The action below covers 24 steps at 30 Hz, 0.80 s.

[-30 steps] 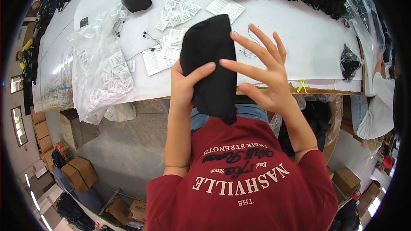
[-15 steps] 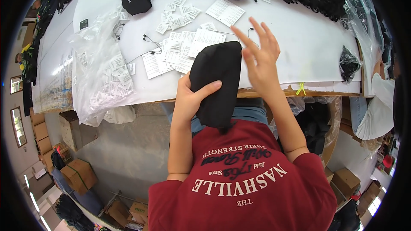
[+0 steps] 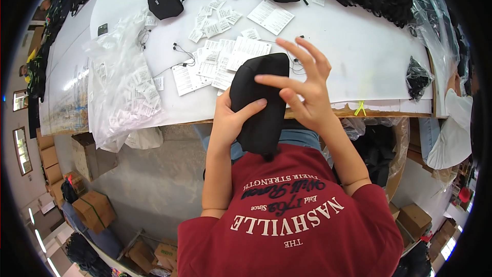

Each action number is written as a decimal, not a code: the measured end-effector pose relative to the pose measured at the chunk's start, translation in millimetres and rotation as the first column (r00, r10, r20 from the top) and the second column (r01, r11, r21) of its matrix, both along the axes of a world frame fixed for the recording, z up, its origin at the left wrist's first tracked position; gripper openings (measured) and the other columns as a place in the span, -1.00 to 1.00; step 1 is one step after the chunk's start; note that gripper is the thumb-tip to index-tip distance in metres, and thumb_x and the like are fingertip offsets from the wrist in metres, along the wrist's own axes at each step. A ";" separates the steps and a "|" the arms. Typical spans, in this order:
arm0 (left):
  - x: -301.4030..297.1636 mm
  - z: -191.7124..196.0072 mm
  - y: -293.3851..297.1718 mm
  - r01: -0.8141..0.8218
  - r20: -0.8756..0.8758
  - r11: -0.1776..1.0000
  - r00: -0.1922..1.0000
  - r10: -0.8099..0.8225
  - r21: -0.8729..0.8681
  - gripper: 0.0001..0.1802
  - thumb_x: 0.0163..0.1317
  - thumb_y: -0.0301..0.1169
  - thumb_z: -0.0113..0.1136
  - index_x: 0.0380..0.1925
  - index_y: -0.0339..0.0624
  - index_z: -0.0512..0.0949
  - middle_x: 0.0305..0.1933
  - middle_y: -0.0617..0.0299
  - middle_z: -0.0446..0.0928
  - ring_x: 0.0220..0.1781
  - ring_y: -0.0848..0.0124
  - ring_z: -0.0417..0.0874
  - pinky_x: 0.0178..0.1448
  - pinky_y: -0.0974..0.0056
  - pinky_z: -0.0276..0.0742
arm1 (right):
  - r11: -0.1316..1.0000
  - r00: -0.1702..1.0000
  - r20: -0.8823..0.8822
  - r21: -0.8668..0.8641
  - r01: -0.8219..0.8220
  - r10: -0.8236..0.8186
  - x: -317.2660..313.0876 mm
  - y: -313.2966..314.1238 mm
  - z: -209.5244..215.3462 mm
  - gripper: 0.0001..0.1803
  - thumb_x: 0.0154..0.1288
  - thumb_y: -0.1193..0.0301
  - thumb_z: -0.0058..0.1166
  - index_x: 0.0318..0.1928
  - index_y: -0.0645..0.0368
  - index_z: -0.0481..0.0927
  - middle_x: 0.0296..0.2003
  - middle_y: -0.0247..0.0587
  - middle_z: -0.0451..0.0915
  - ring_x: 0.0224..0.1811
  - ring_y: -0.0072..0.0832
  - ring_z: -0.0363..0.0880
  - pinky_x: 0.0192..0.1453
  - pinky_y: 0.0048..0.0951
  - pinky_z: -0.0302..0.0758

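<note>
Pouch held at the table edge

Pouch (image 3: 259,102), black and oblong, hangs over the near edge of the white table (image 3: 369,56), one end on the tabletop. Left hand (image 3: 230,118) grips its left side, thumb across the front. Right hand (image 3: 302,90) is open, fingers spread, one fingertip touching the pouch's top. Three more black pouches (image 3: 164,1) lie along the far edge. Scattered paper tags (image 3: 225,56), too many to count, lie beyond it. One clear bag (image 3: 123,92) of tags sits at left
</note>
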<state>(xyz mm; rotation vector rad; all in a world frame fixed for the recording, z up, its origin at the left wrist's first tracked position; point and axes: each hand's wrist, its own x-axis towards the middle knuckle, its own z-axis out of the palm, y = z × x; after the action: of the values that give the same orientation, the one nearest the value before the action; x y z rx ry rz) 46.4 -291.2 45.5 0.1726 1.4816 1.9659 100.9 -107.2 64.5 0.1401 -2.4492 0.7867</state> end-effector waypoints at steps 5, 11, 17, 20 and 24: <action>2.3 3.0 0.3 -0.016 -0.025 1.000 1.000 0.016 0.001 -0.60 0.06 -0.57 0.33 -0.05 -0.37 0.51 -0.18 0.16 0.63 -0.20 0.46 0.64 -0.11 0.39 0.58 | 0.991 0.991 0.010 -0.037 0.131 -0.130 -5.8 3.2 -3.8 -0.64 0.42 0.10 -0.18 -0.13 -0.21 0.73 0.25 -0.26 0.37 0.35 -0.20 0.10 0.38 -0.16 -0.12; -1.7 6.4 -1.0 -0.083 0.045 0.996 0.996 0.082 0.027 -0.59 0.05 -0.58 0.32 -0.05 -0.40 0.50 -0.17 0.11 0.62 -0.20 0.43 0.65 -0.13 0.37 0.60 | 0.955 0.972 0.015 -0.190 -0.227 0.235 5.2 16.0 -10.6 -0.50 0.48 0.06 -0.39 0.02 -0.12 0.66 0.28 -0.23 0.33 0.36 -0.18 0.08 0.41 -0.17 -0.13; -1.1 2.3 -1.9 -0.102 0.086 0.994 0.992 0.098 0.046 -0.59 0.04 -0.57 0.33 -0.06 -0.40 0.51 -0.18 0.09 0.62 -0.21 0.41 0.66 -0.14 0.37 0.61 | 0.979 0.997 0.050 -0.192 0.070 -0.062 5.1 12.0 -14.4 -0.42 0.49 0.00 -0.51 0.07 -0.08 0.62 0.30 -0.18 0.29 0.37 -0.13 0.05 0.42 -0.13 -0.16; -1.6 3.6 -2.1 -0.117 0.094 0.992 0.989 0.113 0.044 -0.59 0.04 -0.56 0.33 -0.07 -0.40 0.51 -0.18 0.09 0.62 -0.21 0.41 0.66 -0.14 0.37 0.61 | 0.987 0.997 0.056 -0.153 -0.053 0.062 11.3 11.4 -12.5 -0.44 0.49 0.01 -0.47 0.14 -0.09 0.57 0.31 -0.16 0.28 0.37 -0.13 0.04 0.42 -0.12 -0.15; -0.9 0.7 1.2 -0.112 0.066 0.993 0.992 0.110 0.040 -0.61 0.05 -0.56 0.33 -0.08 -0.40 0.52 -0.19 0.10 0.62 -0.22 0.42 0.66 -0.15 0.37 0.61 | 0.956 0.972 0.135 -0.197 0.217 -0.192 4.4 3.2 -21.5 -0.49 0.48 0.01 -0.38 0.04 -0.13 0.65 0.31 -0.19 0.29 0.38 -0.16 0.03 0.42 -0.12 -0.15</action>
<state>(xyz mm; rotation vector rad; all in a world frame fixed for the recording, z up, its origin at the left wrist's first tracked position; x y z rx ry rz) 45.5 -290.0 46.2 0.0467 1.4355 2.0739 105.3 -103.9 43.0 -0.2419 -2.4166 0.9762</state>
